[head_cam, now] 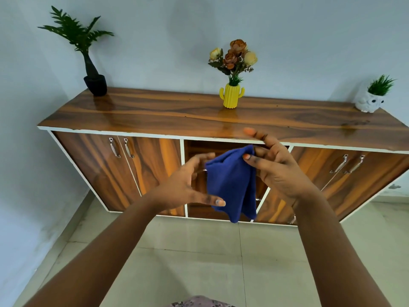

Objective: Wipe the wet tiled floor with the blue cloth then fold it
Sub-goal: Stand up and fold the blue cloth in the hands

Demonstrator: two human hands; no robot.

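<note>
The blue cloth point(230, 185) hangs folded in the air in front of the wooden sideboard, well above the tiled floor point(194, 258). My right hand point(276, 167) pinches its top right corner between thumb and a finger, with the other fingers spread upward. My left hand point(188, 185) is at the cloth's left edge, fingers curled behind the upper edge and thumb pressed on the lower front. The cloth's lower tip points down.
A long wooden sideboard point(155, 114) with white trim stands against the wall straight ahead. On it are a black potted plant point(95, 84), a yellow cactus vase of flowers point(231, 96) and a white owl planter point(369, 103). Pale tiles stretch below my arms.
</note>
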